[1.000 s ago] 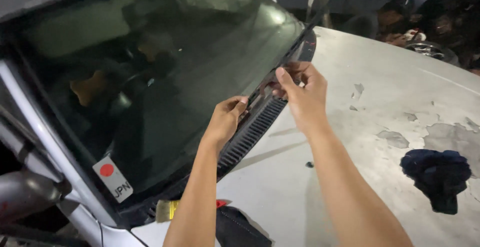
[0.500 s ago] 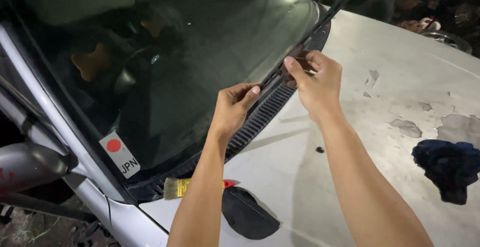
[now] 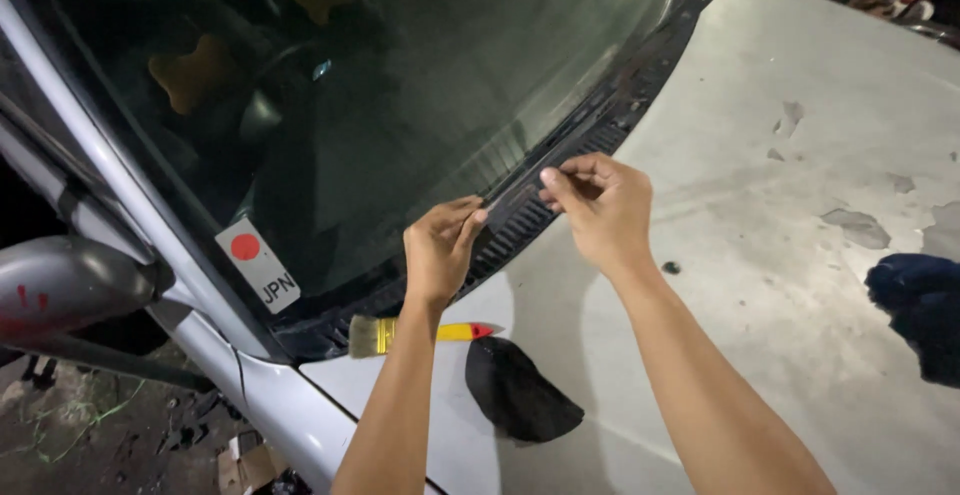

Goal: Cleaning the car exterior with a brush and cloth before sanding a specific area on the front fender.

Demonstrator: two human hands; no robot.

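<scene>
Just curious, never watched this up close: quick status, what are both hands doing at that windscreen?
Left hand and right hand both pinch the black wiper blade at the windscreen base. Paintbrush and black cloth lie on the bonnet, apart from the hands.

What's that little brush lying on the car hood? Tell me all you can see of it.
The paintbrush is small and flat, with pale tan bristles, a dull metal band and a yellow handle ending in a red tip. It lies flat on the grey hood near the windscreen's lower corner, bristles pointing toward the car's side. The left forearm crosses over its middle; no hand holds it. A black cloth lies just beside the red tip.
</scene>
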